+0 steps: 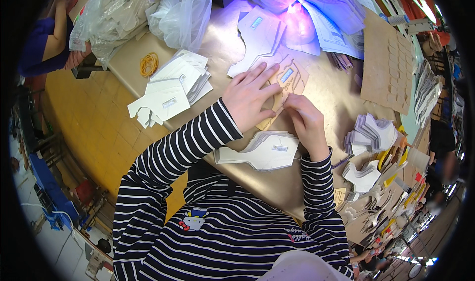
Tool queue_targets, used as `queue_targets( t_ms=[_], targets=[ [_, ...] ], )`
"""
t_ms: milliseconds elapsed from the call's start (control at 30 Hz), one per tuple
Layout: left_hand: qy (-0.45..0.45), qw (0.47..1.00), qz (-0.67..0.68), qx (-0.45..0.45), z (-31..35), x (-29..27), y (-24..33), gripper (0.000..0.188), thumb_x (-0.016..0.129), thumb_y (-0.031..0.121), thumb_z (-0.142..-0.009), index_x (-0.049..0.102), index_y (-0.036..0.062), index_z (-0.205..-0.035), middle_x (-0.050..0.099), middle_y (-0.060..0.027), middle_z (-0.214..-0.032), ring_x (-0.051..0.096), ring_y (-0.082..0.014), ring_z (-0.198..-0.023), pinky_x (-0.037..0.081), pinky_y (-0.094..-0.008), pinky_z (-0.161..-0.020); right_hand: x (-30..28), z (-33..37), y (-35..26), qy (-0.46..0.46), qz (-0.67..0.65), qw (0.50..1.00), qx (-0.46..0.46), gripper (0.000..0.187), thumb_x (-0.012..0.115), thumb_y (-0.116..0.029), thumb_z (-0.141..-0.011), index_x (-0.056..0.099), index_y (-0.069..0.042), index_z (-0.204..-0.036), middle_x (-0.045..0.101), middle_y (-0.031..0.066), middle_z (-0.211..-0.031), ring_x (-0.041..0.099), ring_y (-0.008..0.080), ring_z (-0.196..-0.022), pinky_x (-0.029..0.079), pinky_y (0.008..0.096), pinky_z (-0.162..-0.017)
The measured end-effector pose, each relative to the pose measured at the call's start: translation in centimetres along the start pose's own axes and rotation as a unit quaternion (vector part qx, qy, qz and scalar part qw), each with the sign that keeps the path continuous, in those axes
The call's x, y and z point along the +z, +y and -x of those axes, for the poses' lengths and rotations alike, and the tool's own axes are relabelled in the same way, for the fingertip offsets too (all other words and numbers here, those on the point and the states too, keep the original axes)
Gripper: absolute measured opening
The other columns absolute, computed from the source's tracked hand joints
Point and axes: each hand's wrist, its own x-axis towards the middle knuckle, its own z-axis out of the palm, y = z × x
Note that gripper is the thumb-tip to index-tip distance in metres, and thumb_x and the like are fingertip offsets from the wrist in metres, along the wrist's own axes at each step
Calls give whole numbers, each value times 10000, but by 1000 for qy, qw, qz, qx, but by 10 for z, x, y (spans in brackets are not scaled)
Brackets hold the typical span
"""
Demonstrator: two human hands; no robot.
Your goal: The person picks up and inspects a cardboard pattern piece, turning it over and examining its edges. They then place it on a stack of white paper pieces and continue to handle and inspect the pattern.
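My left hand (249, 95) lies flat, fingers spread, pressing a tan cardboard template (289, 81) onto the brown table (326, 98). My right hand (307, 119) is curled at the template's lower edge, fingertips pinched on it; what it grips is hidden. Both sleeves are black with white stripes. A stack of white cut pieces (264, 150) lies just below my hands.
More white cut pieces (173, 86) are piled at the left, with yellow rubber bands (149, 63) nearby. Clear plastic bags (180, 14) sit at the back. A perforated tan board (386, 66) and small white stacks (373, 132) lie right. Another person (47, 34) is at far left.
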Motion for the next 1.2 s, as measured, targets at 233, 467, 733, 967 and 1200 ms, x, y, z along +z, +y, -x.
queue_targets(
  t_ms=[233, 467, 733, 967, 1200],
  targets=[
    [-2, 1000, -6, 3, 0, 0, 1, 533, 754, 332, -771, 600, 152, -1249, 330, -100, -1560, 314, -314, -1435, 294, -436, -1128, 3, 6, 6, 27, -73, 993, 87, 107, 587, 90, -884, 621, 25, -963, 656, 119, -947, 653, 197, -892, 518, 276, -806],
    [-7, 1000, -9, -4, 0, 2, 1, 530, 754, 342, -771, 605, 160, -1246, 327, -90, -1564, 312, -306, -1437, 298, -436, -1125, -3, 12, 8, 87, -80, 991, 69, 105, 624, 70, -854, 622, 16, -944, 635, 126, -906, 646, 242, -820, 517, 292, -749],
    [-10, 1000, -16, -5, 0, 1, 1, 535, 754, 358, -772, 607, 160, -1247, 325, -88, -1567, 310, -299, -1439, 292, -434, -1129, -2, 12, 5, 38, -39, 997, 51, 85, 601, 77, -878, 627, 24, -938, 657, 109, -940, 648, 204, -870, 511, 278, -779],
    [-15, 1000, -18, -7, 0, 1, 2, 541, 749, 366, -777, 603, 162, -1256, 319, -86, -1571, 304, -296, -1442, 285, -434, -1134, -6, 14, 10, 64, -45, 992, 100, 95, 593, 59, -885, 593, 12, -967, 618, 133, -897, 639, 269, -820, 513, 306, -759],
    [-14, 1000, -14, -5, 0, 1, 1, 538, 743, 376, -781, 600, 157, -1252, 311, -85, -1573, 301, -309, -1441, 285, -438, -1134, -4, 13, 10, 77, -52, 993, 71, 109, 571, 82, -890, 591, 19, -977, 619, 123, -925, 613, 209, -793, 500, 279, -727]
  ],
)
